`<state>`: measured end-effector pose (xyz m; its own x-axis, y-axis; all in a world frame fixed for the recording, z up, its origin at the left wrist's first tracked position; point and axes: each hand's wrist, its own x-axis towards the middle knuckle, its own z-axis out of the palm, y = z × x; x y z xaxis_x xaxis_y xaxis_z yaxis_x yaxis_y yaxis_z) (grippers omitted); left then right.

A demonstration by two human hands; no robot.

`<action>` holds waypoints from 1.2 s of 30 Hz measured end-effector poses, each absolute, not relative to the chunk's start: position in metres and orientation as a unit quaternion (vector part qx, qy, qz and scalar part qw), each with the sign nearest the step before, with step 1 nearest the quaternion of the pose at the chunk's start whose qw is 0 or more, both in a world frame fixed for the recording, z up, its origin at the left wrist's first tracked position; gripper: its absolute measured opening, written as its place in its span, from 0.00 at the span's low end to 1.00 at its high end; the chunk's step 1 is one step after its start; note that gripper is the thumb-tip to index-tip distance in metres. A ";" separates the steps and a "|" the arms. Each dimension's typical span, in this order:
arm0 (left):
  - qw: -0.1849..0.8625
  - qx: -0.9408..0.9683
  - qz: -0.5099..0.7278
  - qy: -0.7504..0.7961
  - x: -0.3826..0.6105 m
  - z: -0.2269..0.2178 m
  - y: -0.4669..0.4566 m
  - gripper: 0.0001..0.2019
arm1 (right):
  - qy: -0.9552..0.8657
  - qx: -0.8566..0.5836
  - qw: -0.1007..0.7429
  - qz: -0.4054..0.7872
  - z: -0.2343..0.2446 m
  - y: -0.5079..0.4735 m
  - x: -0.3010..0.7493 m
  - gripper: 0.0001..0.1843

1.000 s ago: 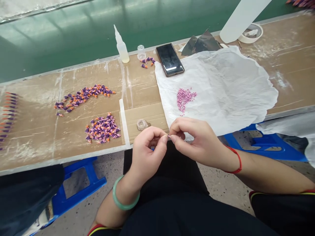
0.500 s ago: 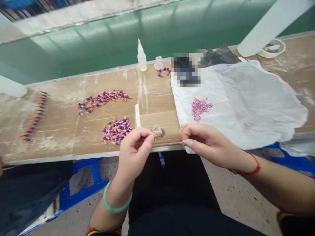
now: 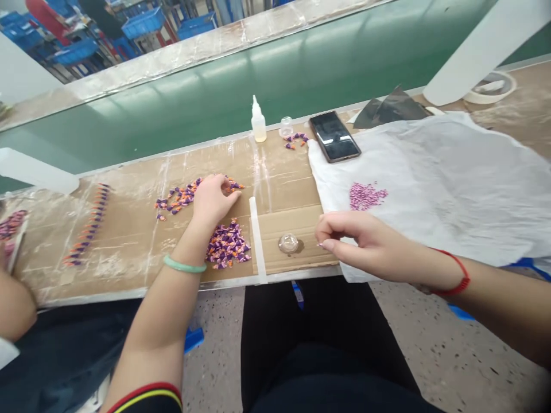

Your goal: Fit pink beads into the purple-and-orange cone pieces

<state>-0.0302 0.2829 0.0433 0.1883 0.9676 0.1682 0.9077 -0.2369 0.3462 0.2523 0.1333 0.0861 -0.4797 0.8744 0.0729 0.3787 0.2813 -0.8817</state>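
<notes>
My left hand (image 3: 214, 199) is over the far group of small orange-and-purple cone-shaped pieces (image 3: 174, 198). Its thumb stands apart from the curled fingers, and I see nothing held between them. Closer to the table edge lies a heap of pink, purple and orange pieces (image 3: 228, 245). My right hand (image 3: 357, 238) is pinched shut on a tiny pink piece (image 3: 320, 245), just past the white sheet's left edge. Between the two hands, a small clear round dish (image 3: 288, 243) rests on a cardboard piece (image 3: 273, 226). Tiny pink bits (image 3: 367, 196) lie on the white sheet (image 3: 430, 189).
A dropper bottle (image 3: 258, 123), a clear cup (image 3: 286, 126) and a phone (image 3: 334, 136) stand or lie along the back. A row of cones (image 3: 91, 221) is at left, near another person's arm (image 3: 15, 304). A tape roll (image 3: 491, 89) lies at far right.
My left hand has moved from beside the clear dish, left and away from me, to the far group of cones. My right hand keeps its pinch in about the same place.
</notes>
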 end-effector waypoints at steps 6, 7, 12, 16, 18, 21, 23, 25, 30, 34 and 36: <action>0.109 0.770 0.234 0.584 -0.022 0.045 0.287 0.12 | -0.739 -0.404 0.339 0.419 0.082 0.130 0.257 0.08; 0.109 0.785 0.238 0.562 -0.021 0.047 0.286 0.11 | -0.735 -0.402 0.346 0.423 0.082 0.130 0.258 0.08; 0.034 0.851 0.181 0.492 -0.020 0.055 0.282 0.14 | -0.704 -0.400 0.371 0.455 0.080 0.131 0.265 0.07; 0.049 0.806 0.209 0.551 -0.019 0.067 0.274 0.12 | -0.698 -0.409 0.387 0.442 0.079 0.127 0.269 0.06; 0.137 0.720 0.264 0.626 -0.017 0.077 0.264 0.07 | -0.707 -0.410 0.386 0.428 0.079 0.125 0.270 0.06; 0.377 0.566 0.392 0.620 -0.010 0.089 0.240 0.06 | -0.725 -0.415 0.367 0.409 0.081 0.121 0.271 0.08; 0.448 0.528 0.424 0.584 -0.005 0.090 0.225 0.12 | -0.736 -0.426 0.334 0.405 0.083 0.119 0.271 0.08; 0.465 0.513 0.426 0.583 -0.002 0.085 0.213 0.14 | -0.742 -0.425 0.321 0.407 0.085 0.119 0.269 0.08; 0.558 0.476 0.462 0.498 -0.004 0.074 0.189 0.13 | -0.762 -0.412 0.304 0.397 0.086 0.121 0.263 0.10; 0.508 0.536 0.455 0.497 -0.001 0.075 0.166 0.11 | -0.786 -0.394 0.289 0.379 0.087 0.124 0.259 0.10; 0.485 0.571 0.437 0.498 0.002 0.076 0.155 0.09 | -0.806 -0.380 0.283 0.356 0.087 0.129 0.257 0.10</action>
